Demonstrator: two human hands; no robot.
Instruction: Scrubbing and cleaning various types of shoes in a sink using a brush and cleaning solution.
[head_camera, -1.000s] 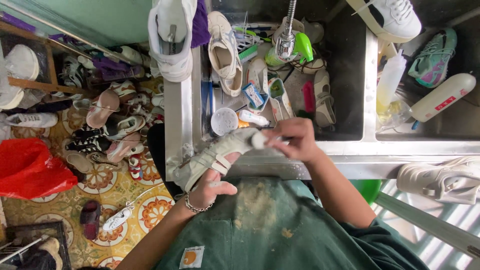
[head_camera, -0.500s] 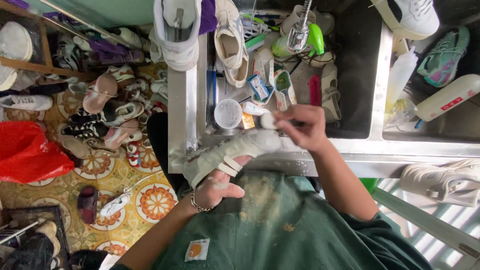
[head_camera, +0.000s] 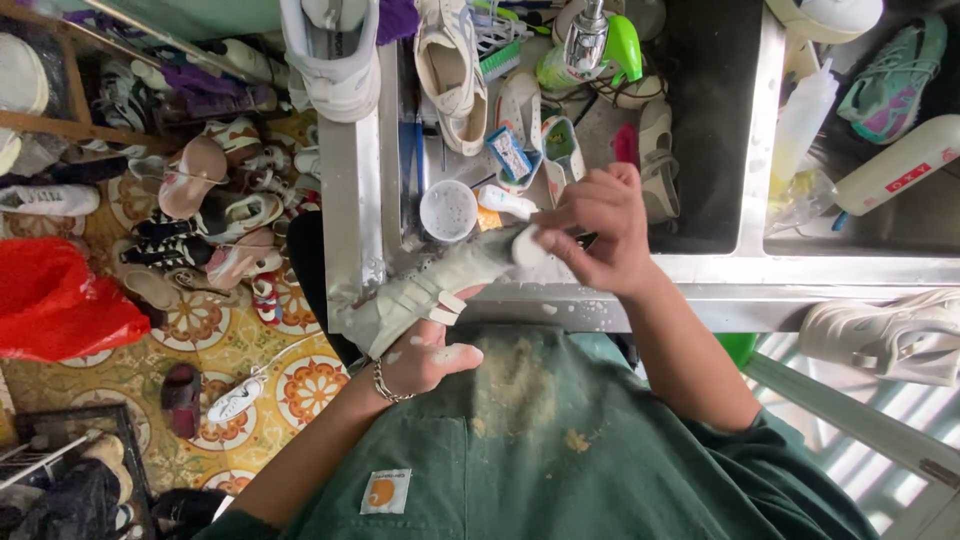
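Left hand (head_camera: 425, 355): gripping shoe (head_camera: 420, 295), now raised higher.
Right hand (head_camera: 600, 235): clenching brush, scrubbing toe; cleaning is continuing.

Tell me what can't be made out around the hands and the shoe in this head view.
- Tool in the right hand: hidden by its curled fingers.
- Toe of the pale shoe: covered by that hand.
- Left hand palm: hidden under the shoe.
- Small white cup contents: too small to tell.
- White sneaker: cut off by the top edge.
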